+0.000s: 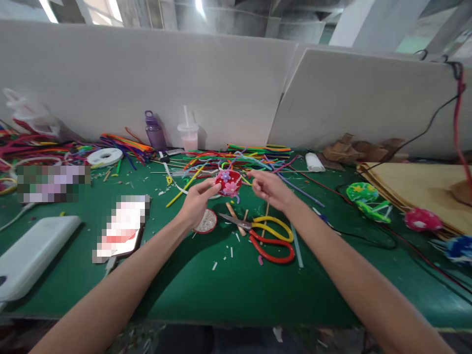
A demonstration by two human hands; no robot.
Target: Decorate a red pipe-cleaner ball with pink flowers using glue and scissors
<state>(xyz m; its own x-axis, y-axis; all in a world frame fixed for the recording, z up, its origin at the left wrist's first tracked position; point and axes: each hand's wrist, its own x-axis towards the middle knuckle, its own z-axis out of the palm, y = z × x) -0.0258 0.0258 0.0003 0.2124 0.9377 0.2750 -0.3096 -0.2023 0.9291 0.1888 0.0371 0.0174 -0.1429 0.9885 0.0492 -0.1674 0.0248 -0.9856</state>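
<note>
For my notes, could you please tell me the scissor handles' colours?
The scissors handles: one red, one yellow; head view.

The left hand (194, 200) and right hand (272, 189) are bare, ungloved and unsleeved.

We can read no text, label or number anywhere, and the phone screen (121, 227) shows only blurred blocks.
</note>
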